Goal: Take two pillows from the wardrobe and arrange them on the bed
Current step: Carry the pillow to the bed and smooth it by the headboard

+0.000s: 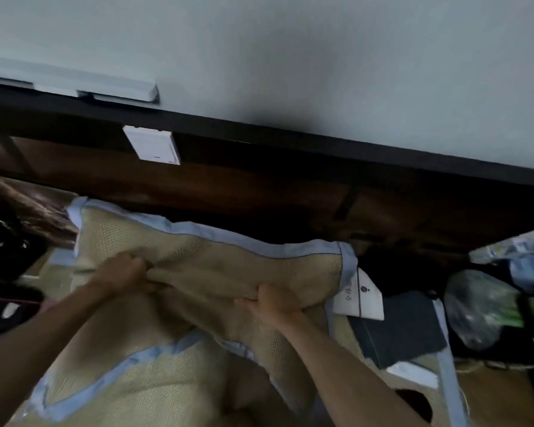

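Currently, grip: we have both hands clenched on the top pillow point(198, 263), pinching its woven tan face into folds.
Left hand point(124, 274): fist closed on the fabric left of centre, knuckles up.
Right hand point(272, 303): fingers curled shut on a bunched fold near the pillow's lower middle.
Top pillow: tan mesh face, pale blue border, lying across the bed with its far edge by the dark wooden headboard point(259, 186); a white tag point(359, 295) hangs off its right corner.
Second pillow point(130, 386): same tan weave and blue trim, lies nearer to us, partly under the top one and under our forearms.
Bed surface: a woven mat point(450, 392) with blue edging shows to the right.
Right side: a dark book-like object point(404, 328) rests just beside the tag; a crumpled plastic bag point(478, 306) sits further right.
Left side: dark clutter, too blurred to tell.
Wall: a white switch plate point(151, 144) sits on the headboard's upper edge, pale wall point(321, 57) above.
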